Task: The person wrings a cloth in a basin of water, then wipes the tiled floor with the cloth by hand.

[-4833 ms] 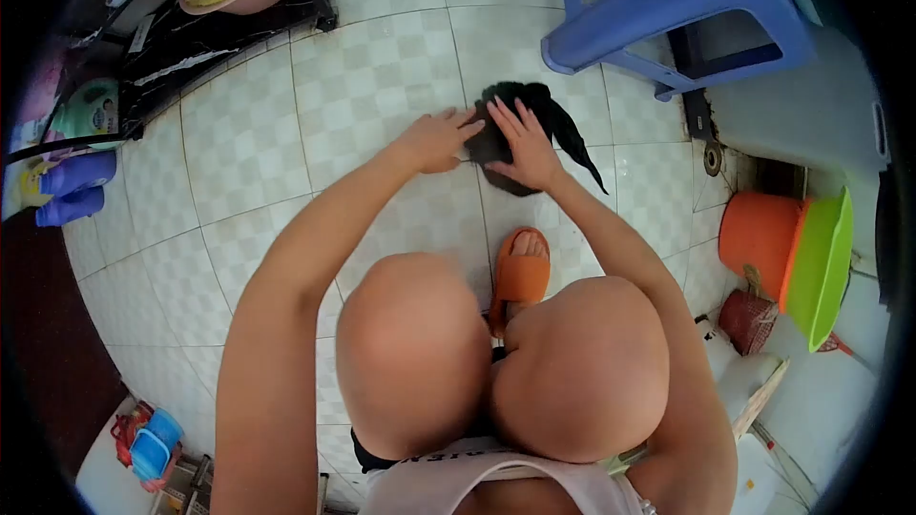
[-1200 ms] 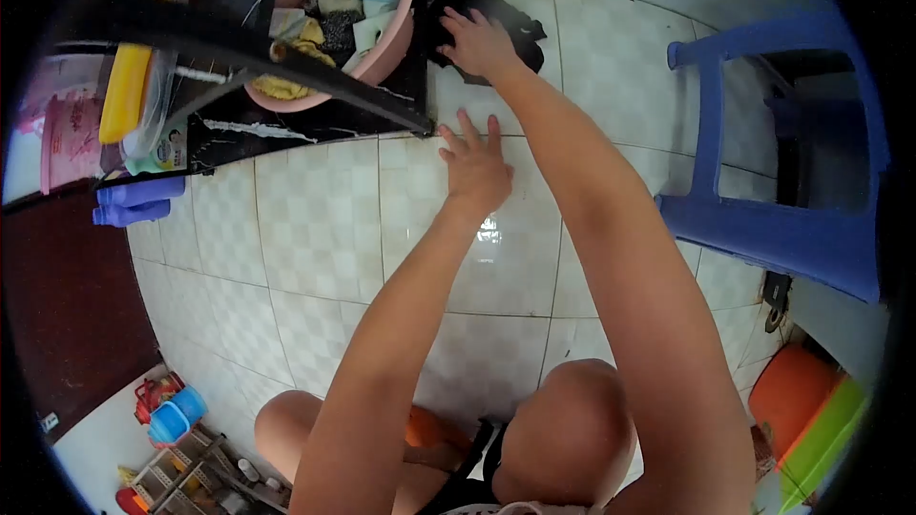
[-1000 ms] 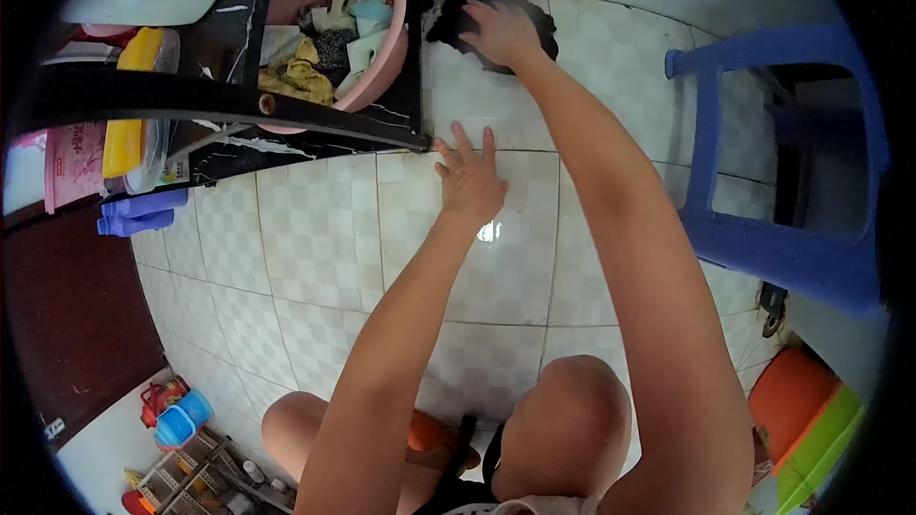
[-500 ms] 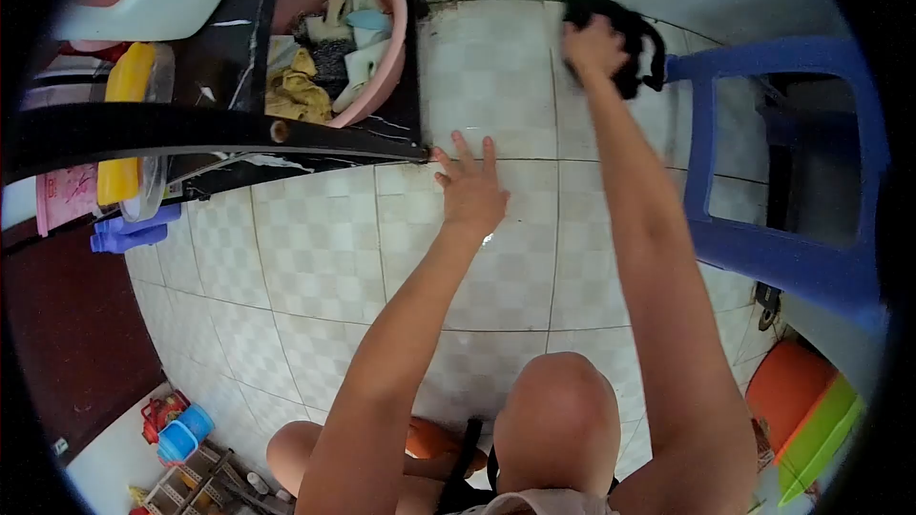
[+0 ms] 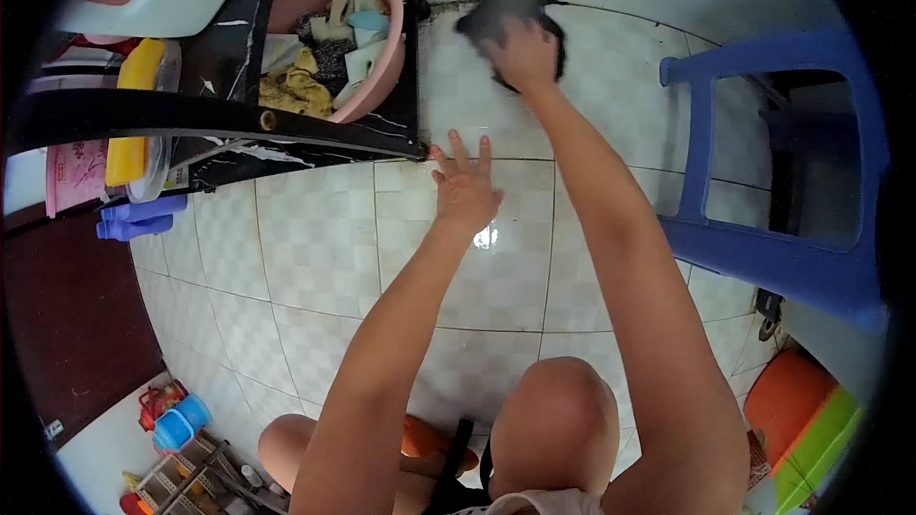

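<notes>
My left hand point(image 5: 465, 195) rests palm down on the pale tiled floor point(image 5: 324, 248), fingers spread, holding nothing. Its fingertips are close to the foot of a black rack. Farther out, near the base of the wall, my right hand point(image 5: 525, 55) presses on a black cloth point(image 5: 487, 14) that lies bunched on the tiles. The cloth and the fingers on it are somewhat blurred by motion, and the palm hides part of the cloth.
On the left, a black rack point(image 5: 124, 129) carries a pink basin point(image 5: 386, 76) of rags. A blue plastic stool point(image 5: 701, 153) stands at the right. Purple slippers point(image 5: 138, 224) lie below the rack. Orange point(image 5: 787, 396) and green containers point(image 5: 821, 453) sit lower right.
My right hand has swept the black cloth leftward along the wall, away from the stool and toward the rack. My left hand has stayed in nearly the same place.
</notes>
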Demonstrator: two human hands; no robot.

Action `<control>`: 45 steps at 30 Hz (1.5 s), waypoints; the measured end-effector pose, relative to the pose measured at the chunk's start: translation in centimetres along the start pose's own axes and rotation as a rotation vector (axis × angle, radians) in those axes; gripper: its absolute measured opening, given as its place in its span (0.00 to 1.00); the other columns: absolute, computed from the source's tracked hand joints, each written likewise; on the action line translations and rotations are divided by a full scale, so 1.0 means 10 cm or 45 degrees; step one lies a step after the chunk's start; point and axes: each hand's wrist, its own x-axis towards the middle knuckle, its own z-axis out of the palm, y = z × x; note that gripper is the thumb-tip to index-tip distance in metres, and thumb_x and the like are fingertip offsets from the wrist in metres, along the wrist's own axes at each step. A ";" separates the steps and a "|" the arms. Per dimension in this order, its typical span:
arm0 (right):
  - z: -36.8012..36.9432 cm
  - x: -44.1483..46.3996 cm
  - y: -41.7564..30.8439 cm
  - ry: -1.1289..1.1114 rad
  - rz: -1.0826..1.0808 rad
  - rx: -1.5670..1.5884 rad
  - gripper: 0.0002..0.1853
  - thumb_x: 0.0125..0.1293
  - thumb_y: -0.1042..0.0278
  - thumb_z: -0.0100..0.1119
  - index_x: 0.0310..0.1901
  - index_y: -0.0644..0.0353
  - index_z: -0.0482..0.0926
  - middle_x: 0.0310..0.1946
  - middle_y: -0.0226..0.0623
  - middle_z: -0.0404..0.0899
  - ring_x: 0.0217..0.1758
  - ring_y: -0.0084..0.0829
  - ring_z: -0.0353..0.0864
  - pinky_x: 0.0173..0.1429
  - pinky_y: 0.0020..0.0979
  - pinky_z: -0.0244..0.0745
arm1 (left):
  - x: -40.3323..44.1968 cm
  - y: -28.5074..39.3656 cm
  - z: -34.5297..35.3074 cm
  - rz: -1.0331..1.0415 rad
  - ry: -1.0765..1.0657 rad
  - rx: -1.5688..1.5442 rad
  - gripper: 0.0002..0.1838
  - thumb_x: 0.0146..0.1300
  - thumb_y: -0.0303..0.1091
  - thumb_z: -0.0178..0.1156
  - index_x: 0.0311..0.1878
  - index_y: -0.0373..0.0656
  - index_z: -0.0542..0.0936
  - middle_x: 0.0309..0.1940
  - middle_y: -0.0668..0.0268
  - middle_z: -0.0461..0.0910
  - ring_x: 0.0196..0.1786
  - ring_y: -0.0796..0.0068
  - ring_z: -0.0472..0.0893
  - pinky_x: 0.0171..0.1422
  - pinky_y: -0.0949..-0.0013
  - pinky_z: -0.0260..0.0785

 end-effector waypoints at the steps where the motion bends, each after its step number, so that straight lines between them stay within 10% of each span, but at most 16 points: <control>1: -0.04 -0.09 0.09 0.085 0.140 -0.061 0.28 0.62 0.45 0.57 0.59 0.53 0.72 0.60 0.33 0.73 0.64 0.40 0.66 0.63 0.48 0.59 | 0.00 -0.01 0.02 -0.002 -0.002 -0.002 0.49 0.59 0.51 0.62 0.77 0.50 0.44 0.74 0.37 0.34 0.71 0.21 0.42 0.69 0.38 0.57; 8: -0.24 -0.64 0.56 -0.039 -0.109 -0.269 0.31 0.62 0.48 0.58 0.63 0.55 0.69 0.65 0.32 0.68 0.65 0.40 0.66 0.64 0.46 0.63 | -0.02 0.02 0.00 -0.005 -0.007 0.015 0.48 0.60 0.51 0.62 0.77 0.51 0.44 0.74 0.37 0.33 0.72 0.23 0.41 0.71 0.40 0.55; 15: -0.36 -0.22 1.81 0.234 0.742 -0.364 0.35 0.64 0.44 0.52 0.63 0.67 0.66 0.67 0.53 0.62 0.69 0.53 0.61 0.69 0.47 0.59 | 0.00 -0.02 0.01 -0.010 0.015 -0.022 0.48 0.61 0.50 0.62 0.77 0.50 0.45 0.74 0.38 0.32 0.72 0.22 0.41 0.70 0.39 0.55; 36: -1.32 -4.19 -0.25 -0.279 0.194 -0.100 0.41 0.59 0.50 0.61 0.68 0.65 0.59 0.72 0.45 0.55 0.72 0.53 0.53 0.70 0.52 0.51 | -0.44 -0.03 0.56 0.196 0.180 -0.001 0.47 0.56 0.46 0.67 0.75 0.59 0.52 0.75 0.45 0.39 0.73 0.27 0.43 0.68 0.37 0.57; 45: -1.05 -3.02 0.30 -0.172 -0.017 -0.055 0.38 0.58 0.53 0.63 0.67 0.61 0.62 0.71 0.41 0.57 0.71 0.50 0.56 0.71 0.50 0.54 | -1.48 0.36 1.02 0.436 0.124 -0.004 0.47 0.54 0.40 0.66 0.75 0.55 0.53 0.76 0.51 0.37 0.76 0.36 0.39 0.72 0.35 0.49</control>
